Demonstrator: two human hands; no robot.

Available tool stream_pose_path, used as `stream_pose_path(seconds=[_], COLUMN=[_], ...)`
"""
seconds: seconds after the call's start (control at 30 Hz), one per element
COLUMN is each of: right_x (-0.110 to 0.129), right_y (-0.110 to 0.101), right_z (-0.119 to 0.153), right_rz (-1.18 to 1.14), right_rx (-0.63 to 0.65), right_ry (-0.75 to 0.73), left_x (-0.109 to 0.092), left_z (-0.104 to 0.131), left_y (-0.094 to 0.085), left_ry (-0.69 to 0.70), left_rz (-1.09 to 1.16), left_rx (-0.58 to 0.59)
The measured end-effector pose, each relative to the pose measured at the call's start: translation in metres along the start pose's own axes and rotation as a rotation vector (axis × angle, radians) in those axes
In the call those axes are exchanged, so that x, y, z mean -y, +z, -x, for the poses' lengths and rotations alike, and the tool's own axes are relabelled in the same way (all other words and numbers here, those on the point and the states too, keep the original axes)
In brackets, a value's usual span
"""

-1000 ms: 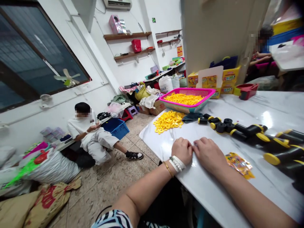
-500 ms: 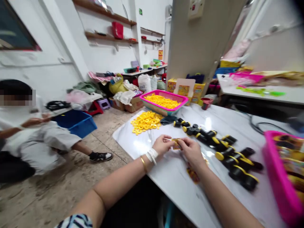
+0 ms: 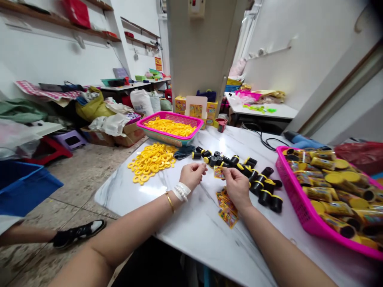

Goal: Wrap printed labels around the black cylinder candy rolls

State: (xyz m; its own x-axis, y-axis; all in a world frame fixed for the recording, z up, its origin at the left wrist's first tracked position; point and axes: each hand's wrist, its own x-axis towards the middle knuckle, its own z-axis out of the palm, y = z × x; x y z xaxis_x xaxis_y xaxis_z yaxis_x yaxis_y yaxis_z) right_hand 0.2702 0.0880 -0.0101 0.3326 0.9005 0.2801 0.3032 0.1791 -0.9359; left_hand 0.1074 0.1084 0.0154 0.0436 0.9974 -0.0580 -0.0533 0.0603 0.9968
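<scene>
Between the thumb and fingers of my right hand (image 3: 238, 187) is a small printed label (image 3: 218, 172), yellow with coloured pictures. My left hand (image 3: 191, 176) hovers just left of it, apart from the label, its fingertips pinched together; whether anything is in that pinch is too small to tell. Under and beside my right wrist lie several more printed labels (image 3: 229, 215) on the marbled white table (image 3: 191, 227). Beyond my right hand are several black cylinders with yellow ends (image 3: 265, 187), some standing, some lying.
A pile of yellow rings (image 3: 152, 161) lies at the table's left, before a pink basket of yellow rings (image 3: 140, 122). At right stands a pink basket of label-wrapped cylinders (image 3: 302, 211). A dark cloth (image 3: 184, 152) and yellow boxes (image 3: 212, 111) are farther back. Someone's shoe (image 3: 79, 233) shows at left.
My view has swung to the right. My hands, together at the label before, are now apart; the left has let go and the right keeps the label.
</scene>
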Motion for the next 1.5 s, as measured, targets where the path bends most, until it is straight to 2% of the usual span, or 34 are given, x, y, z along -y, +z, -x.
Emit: stream_pose_path(seconds=[0.13,0.27,0.47,0.57,0.7,0.8,0.97,1.07,1.2,1.3,1.5], right_x=[-0.001,0.001,0.017,0.019,0.015,0.014,0.019,0.02,0.018,0.017,0.019], right_y=[-0.001,0.009,0.015,0.014,0.014,0.014,0.016,0.015,0.012,0.011,0.014], right_z=[-0.001,0.006,0.017,0.019,0.02,0.02,0.023,0.024,0.022,0.021,0.021], right_rz=[0.051,0.091,0.14,0.183,0.213,0.213,0.22,0.233,0.238,0.235,0.249], right_rx=[0.004,0.041,-0.033,-0.047,-0.04,-0.029,0.05,0.051,0.016,-0.005,-0.007], right_ry=[-0.051,-0.095,-0.175,-0.2,-0.217,-0.226,-0.261,-0.25,-0.23,-0.25,-0.327], left_x=[0.003,0.003,-0.002,-0.003,-0.004,-0.006,-0.008,-0.005,-0.001,0.0,-0.003], left_z=[0.0,-0.003,-0.005,-0.001,0.004,0.004,0.0,-0.003,-0.002,0.002,0.01], left_y=[-0.003,-0.011,-0.016,-0.014,-0.012,-0.012,-0.016,-0.018,-0.018,-0.018,-0.016], left_ry=[-0.018,-0.046,-0.137,-0.141,-0.118,-0.161,-0.18,-0.138,0.04,0.146,0.236], left_rz=[0.031,0.047,0.136,0.163,0.13,0.145,0.154,0.154,0.093,0.021,-0.109], left_rx=[0.116,0.175,0.132,0.169,0.179,0.171,0.176,0.12,0.004,0.022,0.066])
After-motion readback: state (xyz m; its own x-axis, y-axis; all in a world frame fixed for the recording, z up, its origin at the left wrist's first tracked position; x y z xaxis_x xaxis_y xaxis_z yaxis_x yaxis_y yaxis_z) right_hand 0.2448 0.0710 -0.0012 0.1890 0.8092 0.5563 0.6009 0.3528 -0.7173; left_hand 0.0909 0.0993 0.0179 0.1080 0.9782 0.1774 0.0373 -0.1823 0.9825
